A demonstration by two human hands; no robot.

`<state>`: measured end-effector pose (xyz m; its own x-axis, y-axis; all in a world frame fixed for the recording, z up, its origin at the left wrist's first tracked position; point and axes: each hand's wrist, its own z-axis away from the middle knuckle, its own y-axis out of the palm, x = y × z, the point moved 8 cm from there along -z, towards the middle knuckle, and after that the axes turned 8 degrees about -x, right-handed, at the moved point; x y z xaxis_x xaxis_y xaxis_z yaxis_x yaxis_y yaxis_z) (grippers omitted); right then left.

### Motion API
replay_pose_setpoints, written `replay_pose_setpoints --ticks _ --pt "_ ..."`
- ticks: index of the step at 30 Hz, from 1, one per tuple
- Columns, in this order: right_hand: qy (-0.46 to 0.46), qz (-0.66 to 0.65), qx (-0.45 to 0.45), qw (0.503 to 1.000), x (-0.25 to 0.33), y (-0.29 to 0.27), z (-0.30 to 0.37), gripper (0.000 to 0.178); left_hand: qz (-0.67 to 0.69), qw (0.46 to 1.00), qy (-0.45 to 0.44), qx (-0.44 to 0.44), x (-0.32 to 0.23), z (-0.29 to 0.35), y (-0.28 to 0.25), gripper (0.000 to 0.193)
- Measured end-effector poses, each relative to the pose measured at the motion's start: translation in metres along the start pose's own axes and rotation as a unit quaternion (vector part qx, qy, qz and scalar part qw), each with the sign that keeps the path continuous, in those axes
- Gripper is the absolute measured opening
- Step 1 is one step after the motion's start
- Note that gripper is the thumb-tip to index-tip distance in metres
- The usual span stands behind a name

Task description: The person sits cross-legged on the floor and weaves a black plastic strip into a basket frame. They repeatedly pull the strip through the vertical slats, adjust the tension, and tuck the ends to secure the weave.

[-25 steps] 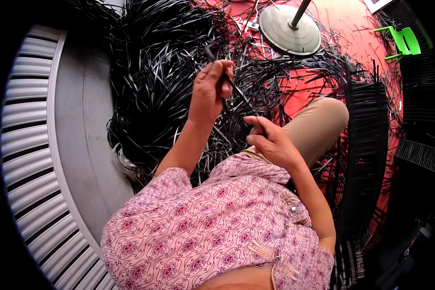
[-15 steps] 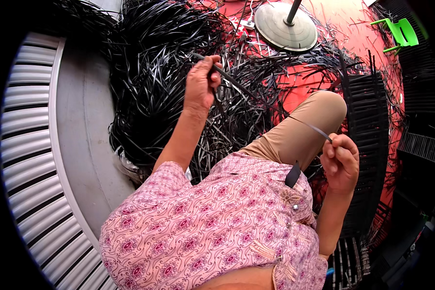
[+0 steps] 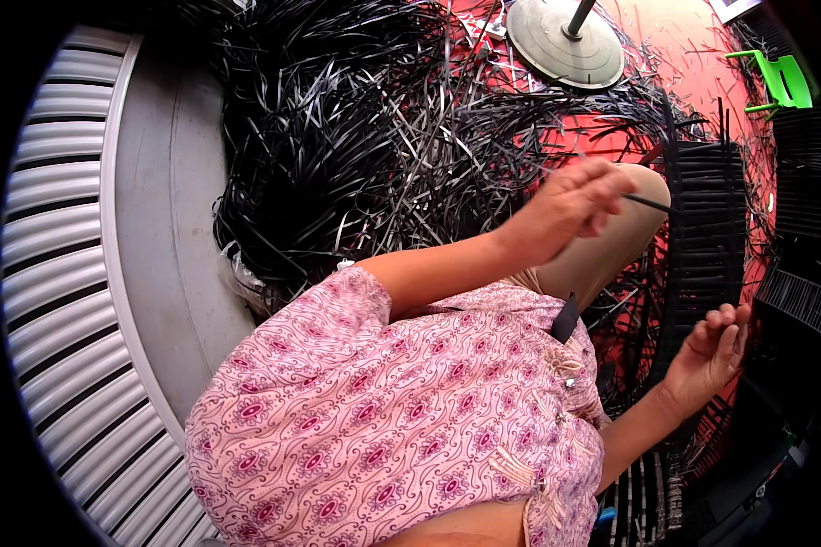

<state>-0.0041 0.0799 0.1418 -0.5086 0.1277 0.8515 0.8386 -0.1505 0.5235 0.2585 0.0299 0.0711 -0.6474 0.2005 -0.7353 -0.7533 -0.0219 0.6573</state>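
- The dark strip [image 3: 649,202] pokes out of the left hand [image 3: 573,205], its free end at the left edge of the black slatted panel [image 3: 707,232].
- It looks light, narrow and springy, probably plastic: it should bend easily, be hard to break, and slip if pinched loosely. A firm finger-and-thumb hold close to the working end would likely steer it best.
- The left hand, left of the panel, is slightly blurred, its fingers curled in and apparently closed on the strip.
- The right hand [image 3: 707,354] is over the panel's near part, palm raised, fingers half bent; I cannot tell whether anything thin is pinched there.
- The panel itself seems fairly stiff, its closely set bars probably better gripped along the edge than singly.
- Left of the panel, past the trouser leg [image 3: 611,251], lies a heap of loose black strips [image 3: 310,137], likely soft and tangling.
- Beyond the panel are a round grey base [image 3: 556,50], surely heavy, and a green chair [image 3: 784,84].
- No brand, label or writing can be read on any of these.
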Motion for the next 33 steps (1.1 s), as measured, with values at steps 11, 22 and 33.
replay_pose_setpoints --ticks 11,22,33 --pt "0.181 -0.01 -0.031 0.983 -0.108 0.027 0.034 0.032 0.058 0.988 0.133 0.042 -0.044 -0.038 0.129 0.022" --pt "0.179 -0.1 -0.047 0.978 -0.055 -0.048 0.052 0.018 -0.133 0.95 0.188 -0.21 0.002 -0.086 -0.061 0.019" --pt "0.11 -0.194 -0.078 0.972 0.004 -0.11 0.075 0.013 -0.789 0.613 0.026 0.024 0.069 -0.04 -0.05 0.053"
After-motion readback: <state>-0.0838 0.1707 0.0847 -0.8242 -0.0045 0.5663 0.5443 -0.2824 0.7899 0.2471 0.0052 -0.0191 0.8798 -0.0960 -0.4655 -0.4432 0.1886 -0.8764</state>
